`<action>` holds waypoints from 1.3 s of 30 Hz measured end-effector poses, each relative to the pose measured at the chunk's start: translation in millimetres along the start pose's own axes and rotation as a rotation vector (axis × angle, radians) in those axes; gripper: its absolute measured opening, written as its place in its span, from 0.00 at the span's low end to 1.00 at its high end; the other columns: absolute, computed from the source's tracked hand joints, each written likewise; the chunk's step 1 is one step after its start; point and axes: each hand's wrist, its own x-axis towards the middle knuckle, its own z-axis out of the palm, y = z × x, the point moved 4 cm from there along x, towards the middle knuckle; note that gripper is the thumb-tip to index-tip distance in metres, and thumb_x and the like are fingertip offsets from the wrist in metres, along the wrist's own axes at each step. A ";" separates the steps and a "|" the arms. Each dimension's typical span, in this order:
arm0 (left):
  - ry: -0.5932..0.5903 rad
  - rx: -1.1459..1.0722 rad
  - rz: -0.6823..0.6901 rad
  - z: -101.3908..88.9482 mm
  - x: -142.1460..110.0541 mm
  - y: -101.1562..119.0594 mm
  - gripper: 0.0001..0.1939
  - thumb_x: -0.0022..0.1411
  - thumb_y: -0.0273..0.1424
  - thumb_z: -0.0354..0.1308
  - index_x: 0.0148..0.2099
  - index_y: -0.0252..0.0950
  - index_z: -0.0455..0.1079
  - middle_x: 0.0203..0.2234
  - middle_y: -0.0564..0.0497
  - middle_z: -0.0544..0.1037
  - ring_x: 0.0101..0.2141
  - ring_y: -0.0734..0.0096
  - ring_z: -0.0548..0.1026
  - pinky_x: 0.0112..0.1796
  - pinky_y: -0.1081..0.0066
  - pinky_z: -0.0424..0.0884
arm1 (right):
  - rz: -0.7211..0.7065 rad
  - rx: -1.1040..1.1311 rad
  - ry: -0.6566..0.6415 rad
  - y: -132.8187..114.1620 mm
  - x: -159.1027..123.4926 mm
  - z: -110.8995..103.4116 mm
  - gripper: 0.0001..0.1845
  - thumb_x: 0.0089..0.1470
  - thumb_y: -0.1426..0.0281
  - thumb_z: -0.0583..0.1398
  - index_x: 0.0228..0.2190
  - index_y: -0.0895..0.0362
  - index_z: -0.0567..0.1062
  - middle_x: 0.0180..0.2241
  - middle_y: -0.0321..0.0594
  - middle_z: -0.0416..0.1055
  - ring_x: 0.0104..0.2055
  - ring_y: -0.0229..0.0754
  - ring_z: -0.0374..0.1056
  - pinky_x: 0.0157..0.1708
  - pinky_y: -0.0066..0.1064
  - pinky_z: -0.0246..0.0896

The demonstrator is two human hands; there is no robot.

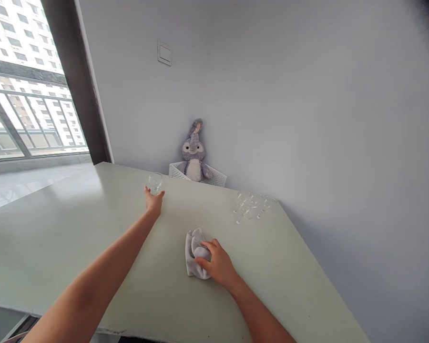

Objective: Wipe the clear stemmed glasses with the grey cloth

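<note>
My left hand (154, 201) is stretched far out over the table, thumb and fingers spread apart just in front of a clear, round-bowled glass (156, 180). Whether its fingertips touch the glass I cannot tell. Nearer to me, my right hand (219, 264) has its thumb and fingers curled round a fold of a crumpled pale grey cloth (192, 257), which lies on the tabletop. Several more clear glasses (248, 205) stand close together at the far right corner of the table.
The pale green table (164, 295) reaches to the wall at its right. Behind its far edge, a grey plush rabbit (193, 155) sits in a white perforated basket (219, 179). A light switch (164, 52) is on the wall, and a window with a railing is at left.
</note>
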 end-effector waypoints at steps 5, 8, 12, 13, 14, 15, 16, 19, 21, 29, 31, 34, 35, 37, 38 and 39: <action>-0.051 0.052 -0.004 12.0 24.2 5.9 0.43 0.43 0.30 0.62 0.60 0.45 0.47 0.50 0.44 0.62 0.30 0.75 0.69 0.27 0.74 0.65 | 0.086 0.029 -0.088 10.8 -4.7 -26.2 0.33 0.42 0.50 0.58 0.48 0.53 0.65 0.43 0.40 0.65 0.38 0.42 0.64 0.35 0.31 0.57; -0.057 0.087 -0.021 13.1 28.6 4.7 0.37 0.43 0.28 0.61 0.56 0.41 0.53 0.43 0.45 0.68 0.27 0.76 0.68 0.25 0.75 0.64 | 0.126 -0.057 -0.133 15.6 -8.3 -39.2 0.31 0.42 0.48 0.57 0.43 0.55 0.69 0.40 0.41 0.67 0.35 0.42 0.63 0.32 0.30 0.55; -0.032 0.146 -0.028 11.1 23.8 1.0 0.25 0.45 0.28 0.58 0.48 0.37 0.60 0.36 0.47 0.69 0.26 0.75 0.67 0.26 0.73 0.65 | 0.146 -0.062 -0.294 18.6 -10.9 -36.8 0.23 0.38 0.49 0.61 0.26 0.56 0.71 0.26 0.34 0.67 0.28 0.38 0.61 0.24 0.26 0.49; -0.026 0.165 -0.020 10.8 19.9 0.3 0.22 0.45 0.28 0.58 0.46 0.37 0.61 0.35 0.48 0.69 0.27 0.74 0.68 0.27 0.72 0.65 | 0.138 -0.046 -0.325 18.1 -10.7 -34.1 0.21 0.37 0.52 0.62 0.24 0.57 0.70 0.23 0.33 0.65 0.26 0.37 0.59 0.23 0.25 0.48; -0.020 0.187 -0.006 10.6 14.6 -0.1 0.20 0.46 0.29 0.58 0.44 0.37 0.62 0.34 0.48 0.69 0.27 0.73 0.68 0.28 0.71 0.65 | 0.132 -0.016 -0.339 17.5 -10.3 -31.7 0.18 0.36 0.55 0.63 0.22 0.57 0.70 0.22 0.32 0.64 0.25 0.35 0.58 0.22 0.25 0.47; -0.017 0.209 0.015 10.6 7.8 0.0 0.18 0.45 0.29 0.58 0.42 0.37 0.62 0.33 0.49 0.69 0.29 0.71 0.68 0.30 0.69 0.65 | 0.130 0.031 -0.340 16.7 -9.8 -29.8 0.16 0.37 0.58 0.64 0.21 0.58 0.69 0.21 0.31 0.63 0.24 0.35 0.57 0.21 0.24 0.46; -0.015 0.232 0.044 10.8 -0.3 0.6 0.16 0.45 0.29 0.58 0.40 0.37 0.62 0.32 0.49 0.69 0.30 0.69 0.68 0.32 0.68 0.65 | 0.132 0.105 -0.330 16.0 -9.2 -28.6 0.14 0.38 0.60 0.63 0.22 0.58 0.69 0.22 0.31 0.62 0.24 0.34 0.57 0.21 0.24 0.47; -0.030 0.294 0.165 13.0 -31.8 5.6 0.14 0.43 0.29 0.59 0.36 0.38 0.63 0.34 0.49 0.69 0.38 0.63 0.67 0.39 0.65 0.63 | 0.159 0.434 -0.289 13.8 -8.4 -28.8 0.13 0.44 0.61 0.60 0.28 0.59 0.69 0.26 0.34 0.65 0.27 0.36 0.60 0.22 0.25 0.53; -0.070 0.317 0.249 16.4 -56.6 9.4 0.14 0.44 0.30 0.59 0.35 0.39 0.63 0.36 0.49 0.69 0.42 0.62 0.65 0.41 0.65 0.61 | 0.154 0.653 -0.268 11.3 -7.8 -31.9 0.15 0.45 0.61 0.59 0.32 0.59 0.69 0.27 0.36 0.65 0.27 0.38 0.61 0.21 0.26 0.56; -0.412 0.405 0.443 31.5 -144.1 3.6 0.09 0.54 0.31 0.50 0.40 0.39 0.60 0.26 0.54 0.71 0.25 0.72 0.68 0.27 0.73 0.61 | 0.130 1.193 0.209 -0.8 -10.0 -66.7 0.18 0.39 0.65 0.66 0.30 0.55 0.64 0.21 0.29 0.57 0.18 0.29 0.51 0.14 0.21 0.46; -0.444 0.495 0.517 31.9 -154.8 -0.1 0.13 0.56 0.31 0.48 0.45 0.40 0.58 0.28 0.54 0.71 0.26 0.71 0.68 0.28 0.72 0.61 | 0.133 1.286 0.291 -7.7 -12.2 -73.7 0.16 0.40 0.67 0.65 0.30 0.54 0.64 0.20 0.28 0.56 0.16 0.28 0.49 0.13 0.21 0.45; -0.459 0.591 0.635 31.8 -162.8 -3.6 0.17 0.56 0.31 0.48 0.50 0.40 0.56 0.29 0.52 0.71 0.30 0.67 0.69 0.32 0.69 0.62 | 0.158 1.362 0.350 -19.7 -10.2 -77.3 0.14 0.41 0.69 0.65 0.28 0.55 0.64 0.19 0.26 0.56 0.15 0.26 0.48 0.13 0.20 0.48; -0.461 0.606 0.673 31.6 -164.2 -4.0 0.18 0.56 0.31 0.48 0.50 0.40 0.56 0.29 0.51 0.72 0.32 0.66 0.70 0.34 0.67 0.62 | 0.154 1.377 0.344 -24.3 -7.9 -76.3 0.14 0.41 0.68 0.65 0.29 0.55 0.65 0.19 0.27 0.57 0.15 0.27 0.51 0.15 0.21 0.51; -0.476 0.618 0.737 31.4 -165.8 -4.4 0.17 0.56 0.30 0.49 0.50 0.39 0.57 0.30 0.50 0.72 0.35 0.64 0.70 0.37 0.65 0.62 | 0.111 1.381 0.285 -34.8 -2.0 -71.3 0.14 0.43 0.65 0.64 0.32 0.56 0.66 0.22 0.31 0.63 0.20 0.31 0.60 0.19 0.23 0.57; -0.489 0.623 0.757 31.2 -166.1 -4.4 0.17 0.56 0.30 0.49 0.50 0.39 0.57 0.32 0.49 0.73 0.36 0.63 0.70 0.39 0.65 0.62 | 0.076 1.359 0.240 -40.1 0.8 -67.8 0.16 0.45 0.63 0.62 0.35 0.57 0.67 0.25 0.35 0.66 0.24 0.34 0.64 0.21 0.24 0.59; -0.500 0.631 0.765 30.9 -165.8 -4.4 0.17 0.56 0.29 0.48 0.50 0.39 0.57 0.33 0.49 0.73 0.37 0.63 0.69 0.39 0.64 0.61 | 0.038 1.313 0.190 -45.1 3.0 -63.8 0.18 0.47 0.61 0.61 0.38 0.57 0.67 0.29 0.38 0.68 0.27 0.37 0.67 0.22 0.25 0.60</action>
